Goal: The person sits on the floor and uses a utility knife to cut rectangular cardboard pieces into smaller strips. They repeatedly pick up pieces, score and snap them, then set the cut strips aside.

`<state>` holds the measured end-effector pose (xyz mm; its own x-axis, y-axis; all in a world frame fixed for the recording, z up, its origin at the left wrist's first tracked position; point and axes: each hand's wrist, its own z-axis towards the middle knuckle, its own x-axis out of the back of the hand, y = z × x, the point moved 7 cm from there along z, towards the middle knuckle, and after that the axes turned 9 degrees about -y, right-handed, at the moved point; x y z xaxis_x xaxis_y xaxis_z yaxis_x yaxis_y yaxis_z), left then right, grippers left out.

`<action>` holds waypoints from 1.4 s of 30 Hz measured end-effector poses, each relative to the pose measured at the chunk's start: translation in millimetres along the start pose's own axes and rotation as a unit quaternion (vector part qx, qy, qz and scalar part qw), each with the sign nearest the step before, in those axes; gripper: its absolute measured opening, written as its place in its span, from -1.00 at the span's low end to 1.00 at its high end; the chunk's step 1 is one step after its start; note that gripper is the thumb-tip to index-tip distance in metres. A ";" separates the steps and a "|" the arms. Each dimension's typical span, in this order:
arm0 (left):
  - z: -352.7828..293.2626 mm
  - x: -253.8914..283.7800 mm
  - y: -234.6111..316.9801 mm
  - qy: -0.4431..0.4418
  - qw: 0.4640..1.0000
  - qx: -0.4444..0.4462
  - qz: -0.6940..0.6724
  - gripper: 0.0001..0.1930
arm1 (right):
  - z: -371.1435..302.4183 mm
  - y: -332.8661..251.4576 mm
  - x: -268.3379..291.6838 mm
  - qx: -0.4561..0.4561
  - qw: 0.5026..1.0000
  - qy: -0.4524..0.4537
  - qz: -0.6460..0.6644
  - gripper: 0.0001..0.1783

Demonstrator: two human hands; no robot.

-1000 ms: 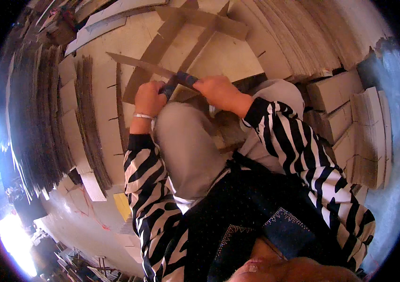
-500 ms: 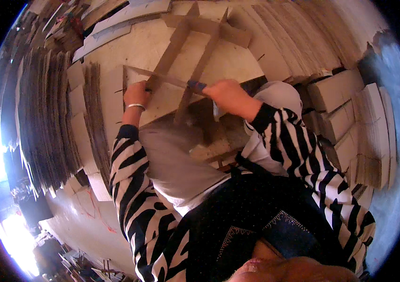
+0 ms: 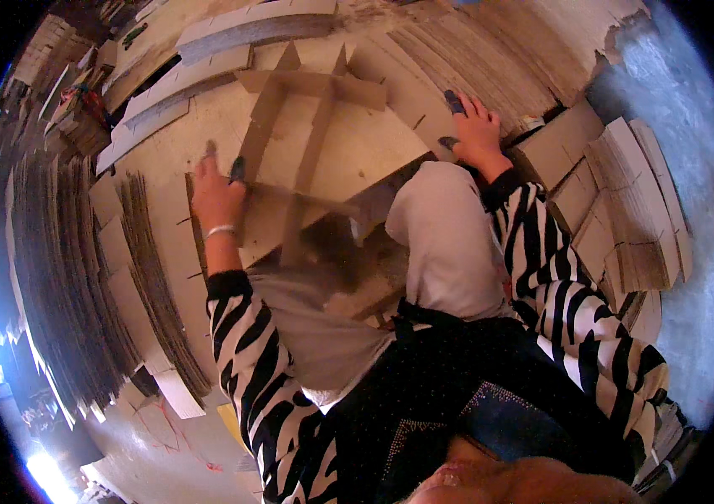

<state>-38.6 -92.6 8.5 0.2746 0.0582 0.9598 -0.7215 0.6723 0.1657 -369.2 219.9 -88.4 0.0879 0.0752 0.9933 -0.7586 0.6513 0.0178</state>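
A brown cardboard divider (image 3: pixel 313 139) stands on a pale wooden board (image 3: pixel 374 160). Two long strips run away from me, crossed by one strip (image 3: pixel 348 91) at the far end and another strip (image 3: pixel 315 202) at the near end. My left hand (image 3: pixel 217 195) is beside the near strip's left end, fingers apart, slightly blurred, with a dark cover on the thumb. Over at the right, my right hand (image 3: pixel 479 134) spreads its fingers at the edge of a stack of flat cardboard strips (image 3: pixel 499 59). Dark covers sit on its thumb and one finger. Nothing shows in either hand.
Tall stacks of cardboard sheets (image 3: pixel 63 277) fill the left side. Closer in stands a smaller stack (image 3: pixel 164 286). More cardboard bundles (image 3: pixel 638 202) stand at the right beside a bluish sheet (image 3: pixel 667 109). Pale strips (image 3: pixel 256 29) lie at the far edge.
My right hand has let go of the near cross strip and moved right to the cardboard stack. My left hand has loosened from the strip's left end. The view has shifted.
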 end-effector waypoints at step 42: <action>12.0 -35.1 -35.2 -0.186 0.975 0.124 0.015 -0.66 | 39.8 -207.2 42.5 0.274 0.939 -0.090 0.185 -0.69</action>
<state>-30.4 -127.2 -28.4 0.0346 -0.2274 0.9732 -0.8697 0.4729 0.1415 -233.9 58.2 -45.3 -0.3210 0.0584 0.9453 -0.9383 0.1160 -0.3258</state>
